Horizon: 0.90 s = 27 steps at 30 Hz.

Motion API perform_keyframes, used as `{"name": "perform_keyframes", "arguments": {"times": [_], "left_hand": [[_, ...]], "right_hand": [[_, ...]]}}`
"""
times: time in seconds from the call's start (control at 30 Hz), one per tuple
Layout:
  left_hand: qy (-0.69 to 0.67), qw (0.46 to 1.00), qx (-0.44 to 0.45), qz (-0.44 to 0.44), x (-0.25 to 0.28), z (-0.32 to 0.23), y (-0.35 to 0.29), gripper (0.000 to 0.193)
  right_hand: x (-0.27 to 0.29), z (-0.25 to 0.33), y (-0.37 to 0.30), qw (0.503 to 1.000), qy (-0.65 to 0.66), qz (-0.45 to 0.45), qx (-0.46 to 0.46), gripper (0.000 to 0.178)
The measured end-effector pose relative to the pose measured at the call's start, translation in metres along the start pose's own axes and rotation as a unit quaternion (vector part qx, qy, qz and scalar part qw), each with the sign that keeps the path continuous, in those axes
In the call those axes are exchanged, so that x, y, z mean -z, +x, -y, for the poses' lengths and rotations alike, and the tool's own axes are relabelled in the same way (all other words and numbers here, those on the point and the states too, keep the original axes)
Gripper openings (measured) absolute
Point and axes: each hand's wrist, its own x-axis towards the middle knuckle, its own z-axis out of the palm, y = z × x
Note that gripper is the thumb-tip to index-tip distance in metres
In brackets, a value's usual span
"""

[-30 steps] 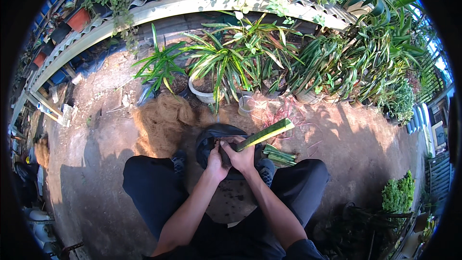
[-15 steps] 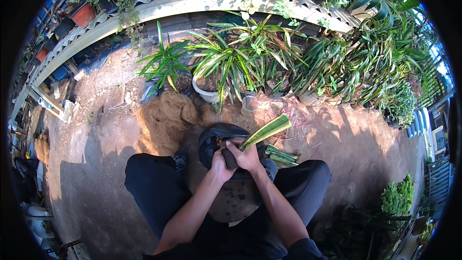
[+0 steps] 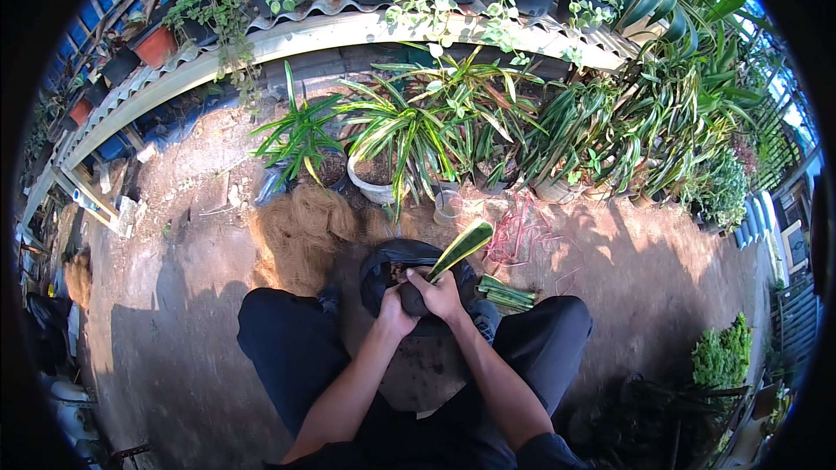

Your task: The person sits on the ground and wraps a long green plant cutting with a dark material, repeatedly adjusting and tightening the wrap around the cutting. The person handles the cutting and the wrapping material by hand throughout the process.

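Note:
Both my hands are closed around a dark, rounded clump (image 3: 413, 300), probably soil or a small dark bag, at the base of a yellow-edged green snake plant leaf (image 3: 465, 247). My left hand (image 3: 395, 313) wraps the clump's left side. On its right side, my right hand (image 3: 442, 298) grips it near the foot of the leaf, which tilts up and to the right. Just beneath my hands is an open black plastic bag (image 3: 380, 263) with brown crumbly material inside. Right of the bag lies a stack of cut leaf pieces (image 3: 508, 294).
A heap of brown coconut fibre (image 3: 300, 231) lies beyond my left knee. Pink strings (image 3: 522, 235) are scattered on the ground at right, near a clear cup (image 3: 448, 206). Potted plants, one in a white pot (image 3: 373, 183), line the back below a shelf edge (image 3: 340, 30).
The leaf has swung a little to the left and stands steeper. My hands have shifted slightly, still around the dark clump. The whole view has tilted a little.

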Motion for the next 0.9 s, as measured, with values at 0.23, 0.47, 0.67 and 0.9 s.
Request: {"name": "perform_keyframes", "arguments": {"times": [0.23, 0.47, 0.67, 0.9], "left_hand": [[-0.029, 0.999, -0.011, 0.018, -0.015, 0.002, -0.02, 0.037], [-0.075, 0.995, 0.026, 0.054, -0.021, 0.003, -0.027, 0.035], [-0.068, 0.997, -0.024, 0.009, -0.031, 0.004, -0.029, 0.035], [-0.095, 0.994, -0.007, 0.051, -0.016, 0.005, -0.02, 0.034]], "right_hand": [[-0.006, 0.012, -0.005, 0.975, 0.006, -0.202, -0.094, 0.032], [0.002, 0.024, -0.012, 0.999, -0.008, -0.036, 0.036, 0.02], [-0.005, 0.035, -0.012, 0.978, 0.02, -0.197, -0.061, 0.029], [0.002, 0.035, -0.014, 0.993, 0.078, -0.012, 0.087, 0.015]]}}
